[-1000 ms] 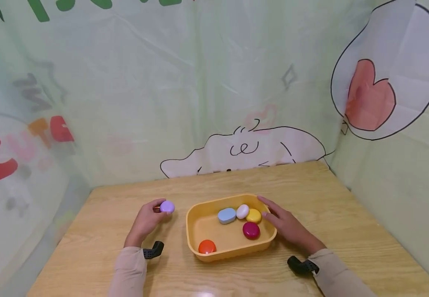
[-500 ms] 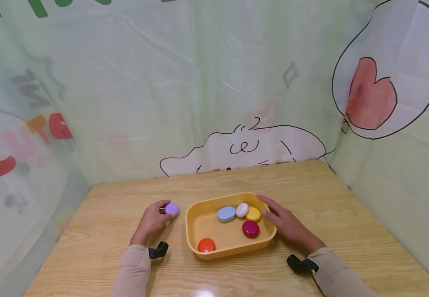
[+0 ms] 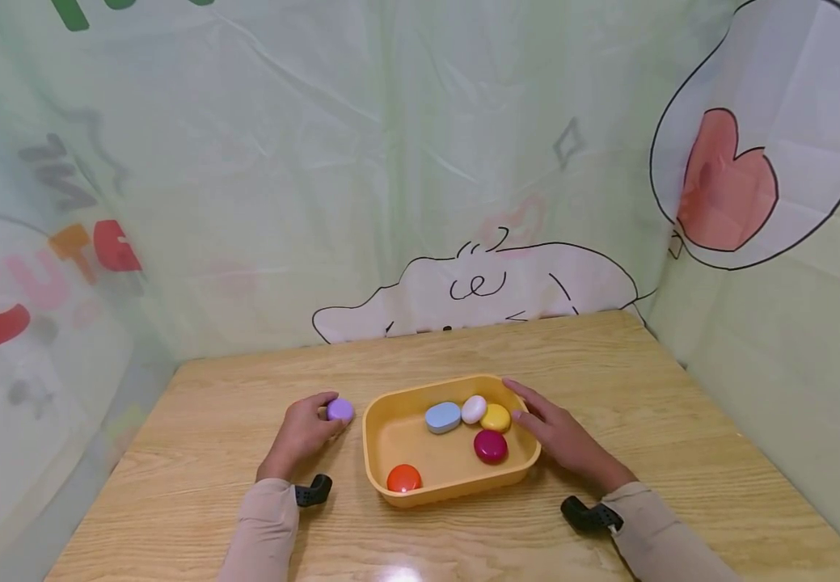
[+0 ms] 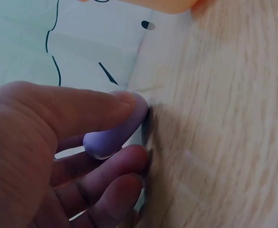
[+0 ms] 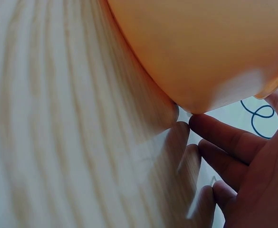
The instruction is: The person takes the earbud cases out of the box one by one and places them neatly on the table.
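Note:
My left hand (image 3: 305,432) pinches a smooth purple pebble-shaped piece (image 3: 340,410) between thumb and fingers, left of a yellow-orange plastic tray (image 3: 379,440). In the left wrist view the purple piece (image 4: 112,135) is tilted, low at the tabletop, with the thumb across it. My right hand (image 3: 565,440) holds the tray's right end, thumb over the rim and fingers along the outside. In the right wrist view, fingertips meet the tray's outer wall (image 5: 200,52) near its base. Inside lie similar pieces: blue (image 3: 443,418), white (image 3: 474,410), yellow (image 3: 495,418), dark red (image 3: 491,446) and orange-red (image 3: 403,478).
The wooden table (image 3: 420,550) reaches back to a pale printed curtain (image 3: 259,202), which also closes off both sides. A black wrist camera (image 3: 314,491) sits on the left wrist and another black camera (image 3: 587,517) on the right.
My left hand has moved slightly right, bringing the purple piece nearer the tray. The right hand keeps its place at the tray, and the pieces inside stay put.

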A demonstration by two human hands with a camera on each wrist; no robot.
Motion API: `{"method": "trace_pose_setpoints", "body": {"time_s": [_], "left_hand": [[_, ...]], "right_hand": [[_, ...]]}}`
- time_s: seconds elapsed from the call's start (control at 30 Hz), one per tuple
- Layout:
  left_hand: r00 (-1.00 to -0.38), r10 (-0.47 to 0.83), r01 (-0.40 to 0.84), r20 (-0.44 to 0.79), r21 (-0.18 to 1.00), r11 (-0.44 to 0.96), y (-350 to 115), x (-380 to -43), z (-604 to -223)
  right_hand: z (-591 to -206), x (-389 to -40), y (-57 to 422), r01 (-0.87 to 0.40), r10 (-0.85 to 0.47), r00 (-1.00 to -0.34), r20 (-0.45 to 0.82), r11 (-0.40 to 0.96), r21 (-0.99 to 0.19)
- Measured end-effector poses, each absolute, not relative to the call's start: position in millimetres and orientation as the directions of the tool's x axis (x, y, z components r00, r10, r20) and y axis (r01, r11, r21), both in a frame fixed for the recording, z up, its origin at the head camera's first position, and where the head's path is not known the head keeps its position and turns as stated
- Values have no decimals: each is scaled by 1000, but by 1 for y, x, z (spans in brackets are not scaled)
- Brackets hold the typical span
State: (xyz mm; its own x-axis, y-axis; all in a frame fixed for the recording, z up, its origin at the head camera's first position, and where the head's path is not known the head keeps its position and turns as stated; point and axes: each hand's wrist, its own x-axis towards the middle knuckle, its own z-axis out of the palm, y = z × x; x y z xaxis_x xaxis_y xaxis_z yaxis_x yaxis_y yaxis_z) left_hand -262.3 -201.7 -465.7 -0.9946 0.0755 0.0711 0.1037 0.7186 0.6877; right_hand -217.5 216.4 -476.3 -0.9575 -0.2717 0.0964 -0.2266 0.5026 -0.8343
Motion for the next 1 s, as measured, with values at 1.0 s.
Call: {"method": "trace_pose_setpoints", "body": {"time_s": [1.0], "left_hand": [[-984,67,163,167,679,715,-201,-262,-468]], "right_hand": [[-478,-218,219,-267,-290,-947,134,488,-831]]}}
